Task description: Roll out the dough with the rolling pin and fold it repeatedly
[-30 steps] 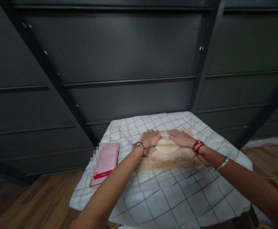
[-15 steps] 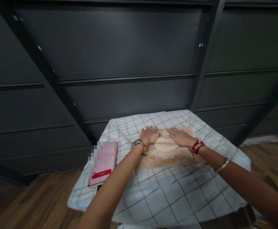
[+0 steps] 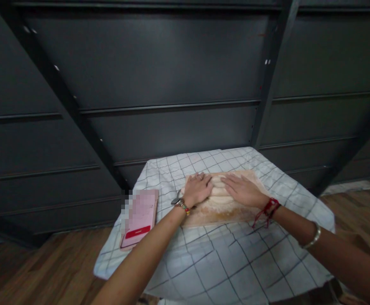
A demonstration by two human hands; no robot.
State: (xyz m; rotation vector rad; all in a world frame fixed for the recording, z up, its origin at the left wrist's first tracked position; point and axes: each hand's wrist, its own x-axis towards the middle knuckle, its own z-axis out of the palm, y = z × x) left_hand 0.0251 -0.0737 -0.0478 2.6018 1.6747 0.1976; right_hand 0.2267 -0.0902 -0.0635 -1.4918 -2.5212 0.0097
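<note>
A pale rolling pin (image 3: 220,192) lies crosswise on flattened dough (image 3: 218,181), on a floury wooden board (image 3: 216,220). My left hand (image 3: 198,189) rests palm down over the pin's left part, fingers stretched forward. Over its right part lies my right hand (image 3: 244,190), also flat with fingers extended. Neither hand wraps round the pin, and both palms hide its ends. A gap between the hands shows the pin's middle and some dough.
A white checked cloth (image 3: 204,258) covers the table under the board. To the left lies a phone (image 3: 139,218) in a pink case, partly pixelated. A dark panelled metal wall (image 3: 172,59) rises behind the table; wooden floor (image 3: 61,262) shows at the sides.
Both hands have moved a little nearer to me over the board, with the rolling pin shifted the same way. More dough shows beyond the pin. The phone stays on the cloth.
</note>
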